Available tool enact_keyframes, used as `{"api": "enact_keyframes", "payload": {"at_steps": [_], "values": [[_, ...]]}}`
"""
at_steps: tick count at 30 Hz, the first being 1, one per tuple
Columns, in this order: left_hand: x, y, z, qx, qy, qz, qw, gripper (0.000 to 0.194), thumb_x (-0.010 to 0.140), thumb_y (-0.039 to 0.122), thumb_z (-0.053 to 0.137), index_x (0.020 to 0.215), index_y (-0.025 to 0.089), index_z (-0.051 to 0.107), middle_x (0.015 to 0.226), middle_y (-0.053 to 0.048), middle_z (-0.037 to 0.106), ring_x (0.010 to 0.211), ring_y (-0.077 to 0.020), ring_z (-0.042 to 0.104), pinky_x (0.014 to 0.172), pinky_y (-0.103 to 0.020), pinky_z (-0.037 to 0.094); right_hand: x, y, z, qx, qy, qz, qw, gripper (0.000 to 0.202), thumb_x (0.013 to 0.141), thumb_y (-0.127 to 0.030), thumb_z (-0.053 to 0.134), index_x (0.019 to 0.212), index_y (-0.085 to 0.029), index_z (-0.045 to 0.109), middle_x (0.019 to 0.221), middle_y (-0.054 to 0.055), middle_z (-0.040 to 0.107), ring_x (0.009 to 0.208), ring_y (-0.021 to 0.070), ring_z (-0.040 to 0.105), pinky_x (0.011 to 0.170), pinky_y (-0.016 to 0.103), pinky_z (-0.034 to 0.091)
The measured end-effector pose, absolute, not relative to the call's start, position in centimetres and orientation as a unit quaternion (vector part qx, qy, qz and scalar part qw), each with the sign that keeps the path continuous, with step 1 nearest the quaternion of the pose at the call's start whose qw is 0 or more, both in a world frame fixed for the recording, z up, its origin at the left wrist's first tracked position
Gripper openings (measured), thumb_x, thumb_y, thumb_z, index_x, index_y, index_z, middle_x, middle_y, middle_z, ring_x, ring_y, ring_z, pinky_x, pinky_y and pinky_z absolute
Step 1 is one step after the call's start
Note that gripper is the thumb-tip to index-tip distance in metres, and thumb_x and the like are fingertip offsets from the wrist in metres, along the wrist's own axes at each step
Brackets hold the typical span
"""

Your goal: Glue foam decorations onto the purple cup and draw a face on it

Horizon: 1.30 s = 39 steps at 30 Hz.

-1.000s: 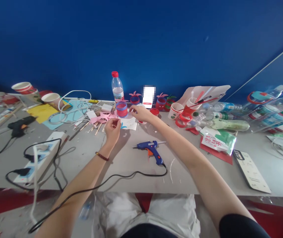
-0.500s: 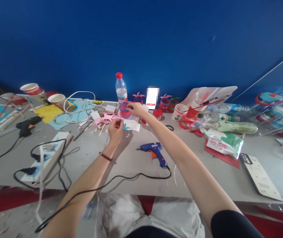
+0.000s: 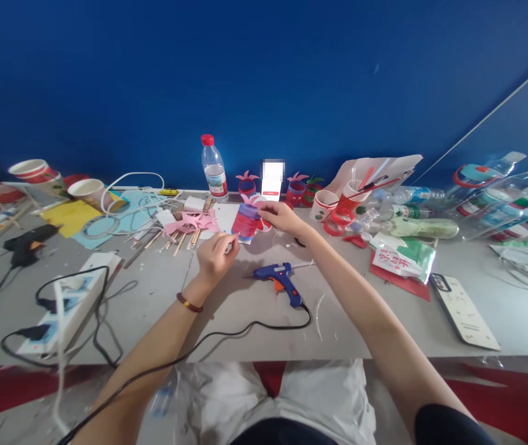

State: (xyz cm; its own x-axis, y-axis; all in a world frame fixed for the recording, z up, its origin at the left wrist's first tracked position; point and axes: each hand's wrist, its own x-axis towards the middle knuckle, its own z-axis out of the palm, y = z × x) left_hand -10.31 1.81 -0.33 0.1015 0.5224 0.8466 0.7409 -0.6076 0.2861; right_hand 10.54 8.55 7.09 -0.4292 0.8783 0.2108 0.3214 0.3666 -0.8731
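Out over the middle of the table, my right hand (image 3: 276, 216) is closed on the upper right edge of a small red and purple cup (image 3: 247, 226). Pink petal-like points show above its rim. Just left of and below the cup is my left hand (image 3: 217, 254), its fingers pinched together. Whatever lies between those fingertips, if anything, is too small to make out. A blue glue gun (image 3: 278, 275) with an orange trigger lies on its side below my hands. Its black cord runs across my left forearm.
Pink paper cutouts (image 3: 194, 224) and wooden sticks lie left of the cup, with a red-capped bottle (image 3: 214, 170) behind. Several similar cups (image 3: 296, 190) stand by the wall. A power strip (image 3: 71, 306) is at left; plastic bottles (image 3: 412, 213) and a phone (image 3: 466, 312) are right.
The cup now sits lower and shows more of its striped side, with pink points above its rim. My left hand has drawn slightly back toward me. The whole view has shifted a little.
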Motion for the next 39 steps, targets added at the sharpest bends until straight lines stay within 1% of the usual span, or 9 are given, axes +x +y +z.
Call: {"api": "enact_keyframes", "payload": {"at_steps": [5, 7, 10, 15, 20, 26, 30, 35, 39], "values": [[-10.0, 0.9, 0.9, -0.762, -0.358, -0.486, 0.233, 0.008, 0.088, 0.016, 0.059, 0.087, 0.018, 0.066, 0.071, -0.004, 0.068, 0.057, -0.0111, 0.059, 0.057, -0.023, 0.041, 12.6, 6.4, 7.5, -0.385, -0.726, 0.479, 0.309, 0.019, 0.086, -0.036, 0.057, 0.086, -0.017, 0.062, 0.066, -0.003, 0.047, 0.057, 0.0098, 0.039, 0.052, 0.025, 0.031], [-9.9, 0.6, 1.5, -0.767, -0.333, -0.472, 0.280, 0.005, 0.086, 0.015, 0.062, 0.087, 0.018, 0.066, 0.070, -0.003, 0.068, 0.058, -0.0118, 0.060, 0.057, -0.024, 0.041, 12.9, 6.0, 7.8, -0.383, -0.732, 0.481, 0.294, 0.019, 0.085, -0.036, 0.059, 0.085, -0.017, 0.062, 0.068, -0.003, 0.048, 0.057, 0.0094, 0.039, 0.052, 0.025, 0.030], [-9.7, 0.2, 2.1, -0.769, -0.300, -0.460, 0.326, 0.010, 0.083, 0.012, 0.066, 0.092, 0.017, 0.066, 0.071, -0.004, 0.068, 0.062, -0.0137, 0.062, 0.060, -0.026, 0.043, 13.1, 6.0, 8.0, -0.379, -0.745, 0.466, 0.290, 0.020, 0.085, -0.036, 0.059, 0.085, -0.016, 0.062, 0.069, -0.002, 0.050, 0.058, 0.0091, 0.038, 0.053, 0.025, 0.029], [-9.5, -0.2, 2.0, -0.786, -0.280, -0.439, 0.333, 0.015, 0.084, 0.013, 0.067, 0.099, 0.016, 0.067, 0.076, -0.005, 0.069, 0.069, -0.0157, 0.066, 0.064, -0.027, 0.047, 13.2, 5.9, 8.3, -0.366, -0.746, 0.481, 0.279, 0.021, 0.085, -0.036, 0.059, 0.086, -0.016, 0.062, 0.069, -0.002, 0.051, 0.057, 0.0084, 0.037, 0.053, 0.025, 0.029], [-9.7, -0.2, 1.9, -0.777, -0.288, -0.430, 0.359, 0.021, 0.083, 0.013, 0.067, 0.104, 0.016, 0.067, 0.077, -0.006, 0.070, 0.070, -0.0165, 0.068, 0.065, -0.028, 0.048, 13.4, 5.4, 8.6, -0.375, -0.741, 0.493, 0.261, 0.023, 0.083, -0.038, 0.061, 0.085, -0.015, 0.063, 0.066, -0.003, 0.050, 0.056, 0.0082, 0.037, 0.053, 0.025, 0.028], [-9.4, -0.5, 2.7, -0.781, -0.285, -0.417, 0.366, 0.014, 0.085, 0.013, 0.065, 0.099, 0.016, 0.067, 0.076, -0.006, 0.070, 0.066, -0.0152, 0.067, 0.059, -0.027, 0.044, 13.5, 5.4, 8.6, -0.373, -0.739, 0.502, 0.249, 0.026, 0.083, -0.040, 0.061, 0.086, -0.015, 0.065, 0.066, -0.003, 0.049, 0.056, 0.0082, 0.036, 0.052, 0.026, 0.026], [-9.2, -0.6, 3.2, -0.782, -0.267, -0.416, 0.378, 0.016, 0.081, 0.012, 0.070, 0.096, 0.013, 0.066, 0.074, -0.006, 0.070, 0.065, -0.0162, 0.067, 0.059, -0.028, 0.044, 13.5, 5.5, 8.5, -0.371, -0.739, 0.503, 0.252, 0.024, 0.083, -0.039, 0.061, 0.083, -0.015, 0.064, 0.067, -0.002, 0.049, 0.056, 0.0078, 0.035, 0.052, 0.025, 0.025], [-9.2, -0.6, 3.3, -0.785, -0.263, -0.409, 0.385, 0.012, 0.083, 0.012, 0.068, 0.095, 0.016, 0.067, 0.074, -0.006, 0.069, 0.064, -0.0156, 0.066, 0.058, -0.028, 0.043, 13.4, 5.5, 8.5, -0.378, -0.731, 0.512, 0.244, 0.022, 0.084, -0.038, 0.061, 0.082, -0.016, 0.063, 0.068, -0.003, 0.049, 0.054, 0.0067, 0.034, 0.051, 0.024, 0.025], [-9.3, -0.5, 2.8, -0.790, -0.256, -0.409, 0.379, 0.015, 0.082, 0.013, 0.069, 0.097, 0.015, 0.068, 0.076, -0.006, 0.070, 0.065, -0.0158, 0.066, 0.060, -0.028, 0.044, 13.4, 5.5, 8.5, -0.377, -0.725, 0.523, 0.242, 0.022, 0.085, -0.038, 0.061, 0.084, -0.016, 0.062, 0.068, -0.003, 0.049, 0.053, 0.0063, 0.034, 0.049, 0.024, 0.025]]}}
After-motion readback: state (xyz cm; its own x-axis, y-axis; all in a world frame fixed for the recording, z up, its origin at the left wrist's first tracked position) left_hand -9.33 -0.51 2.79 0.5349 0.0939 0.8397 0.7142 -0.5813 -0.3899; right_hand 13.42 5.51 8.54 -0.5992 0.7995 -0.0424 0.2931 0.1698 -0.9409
